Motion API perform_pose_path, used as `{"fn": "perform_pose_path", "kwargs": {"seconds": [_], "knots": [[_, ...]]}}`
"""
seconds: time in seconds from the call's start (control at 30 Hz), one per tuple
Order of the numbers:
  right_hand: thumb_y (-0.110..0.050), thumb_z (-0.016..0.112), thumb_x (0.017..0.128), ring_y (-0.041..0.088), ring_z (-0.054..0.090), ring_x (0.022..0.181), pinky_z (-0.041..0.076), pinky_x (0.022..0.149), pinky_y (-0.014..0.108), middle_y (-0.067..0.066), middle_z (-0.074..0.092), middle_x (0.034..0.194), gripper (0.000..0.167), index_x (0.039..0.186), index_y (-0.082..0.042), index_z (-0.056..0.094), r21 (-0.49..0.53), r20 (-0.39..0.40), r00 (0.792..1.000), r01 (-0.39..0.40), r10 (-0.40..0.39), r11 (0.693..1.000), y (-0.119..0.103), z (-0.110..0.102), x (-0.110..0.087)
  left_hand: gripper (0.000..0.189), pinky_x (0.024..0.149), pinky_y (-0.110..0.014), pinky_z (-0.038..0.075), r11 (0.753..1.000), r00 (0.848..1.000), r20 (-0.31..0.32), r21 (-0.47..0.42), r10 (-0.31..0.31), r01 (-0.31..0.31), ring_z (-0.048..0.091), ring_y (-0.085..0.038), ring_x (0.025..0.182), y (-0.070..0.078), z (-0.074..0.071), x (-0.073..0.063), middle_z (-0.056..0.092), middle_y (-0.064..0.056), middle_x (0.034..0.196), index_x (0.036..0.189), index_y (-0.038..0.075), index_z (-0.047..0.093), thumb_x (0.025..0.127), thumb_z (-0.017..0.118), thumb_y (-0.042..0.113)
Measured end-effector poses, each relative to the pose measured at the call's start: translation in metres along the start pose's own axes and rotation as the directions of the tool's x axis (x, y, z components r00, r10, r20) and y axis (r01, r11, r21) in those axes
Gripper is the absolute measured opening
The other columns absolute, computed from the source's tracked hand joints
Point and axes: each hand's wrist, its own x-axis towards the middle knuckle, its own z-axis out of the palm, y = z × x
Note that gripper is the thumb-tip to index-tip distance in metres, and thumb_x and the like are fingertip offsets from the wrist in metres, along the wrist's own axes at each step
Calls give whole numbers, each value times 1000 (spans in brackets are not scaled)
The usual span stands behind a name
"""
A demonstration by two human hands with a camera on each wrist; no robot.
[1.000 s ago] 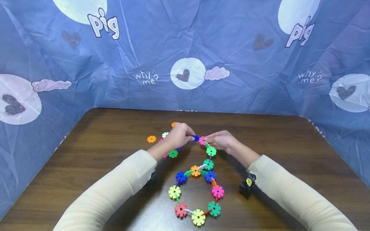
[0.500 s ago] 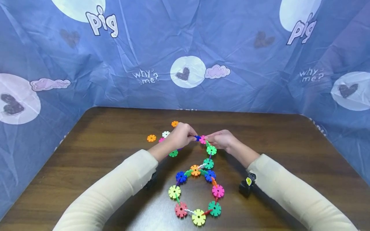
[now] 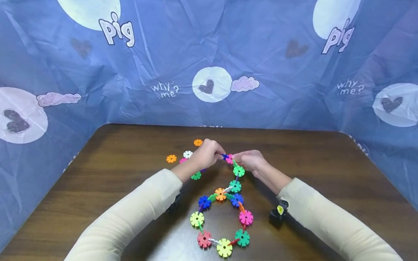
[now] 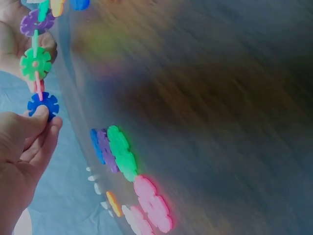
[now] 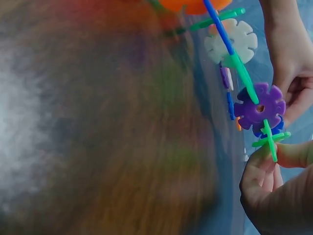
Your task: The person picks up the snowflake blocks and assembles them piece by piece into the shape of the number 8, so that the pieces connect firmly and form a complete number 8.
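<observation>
Picking it up at the far left of your brown worktop [image 3: 130, 156], here's a loose orange disc [image 3: 169, 159] lying flat, then a loose pink disc [image 3: 182, 160] with a white disc [image 3: 185, 155] right beside it. A loose green disc [image 3: 194, 177] sits nearer you, and a second orange disc [image 3: 196, 143] lies farther back, just beside your left hand [image 3: 206, 154]. And look at that hand: thumb and fingers pinching a blue disc [image 3: 225, 157], held at the far end of your chain and touching its pink end disc [image 3: 230, 158].

Below them, closer to you, the ring [image 3: 199, 222] rests on the worktop, flat discs in blue, yellow, red, teal, pink and orange, linked by others standing on edge. Out of its orange top disc [image 3: 218, 196] your chain [image 3: 240, 173] climbs, teal then green, curving over to that pink end.

On the right, there's your right hand [image 3: 253, 159], fingers pinching the chain near the pink end disc; you can't tell exactly which piece they're on. Last comes a black device [image 3: 277, 216] at your right wrist, by the cream sleeve [image 3: 320, 210].
</observation>
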Motion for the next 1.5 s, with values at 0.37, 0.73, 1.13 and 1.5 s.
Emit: {"fn": "perform_pose_path", "kwargs": {"seconds": [0.37,0.73,1.13,1.5], "knots": [[-13,57,96,0,61,71,52,73,17,-13,66,71,43,131,10,50,19,218,975,41,-44,999,-9,-17,5,12,77,-24,59,988,999,31,-149,-42,46,73,-20,89,-5,-8,10,76,-10,96,95,3,76,85,72,7],[-10,57,95,-1,61,70,52,69,15,-13,65,72,42,131,11,49,30,257,966,22,-29,999,-4,-27,8,21,88,-29,56,972,957,167,65,-235,228,70,-22,98,-21,-24,3,75,-12,101,101,1,73,81,75,6],[-9,57,95,-2,61,70,52,70,15,-13,66,72,44,132,13,46,60,294,955,22,-39,998,3,-24,10,20,87,-29,55,956,931,235,166,-278,244,67,-20,96,-24,-17,-1,73,-9,99,98,4,73,79,78,11],[-8,58,94,1,61,66,53,66,15,-12,67,72,44,132,13,48,50,268,963,2,-15,999,4,-23,13,13,56,-14,50,832,872,178,-260,-457,489,59,-4,54,-19,-14,-4,75,-13,82,85,2,74,77,80,10]]}}
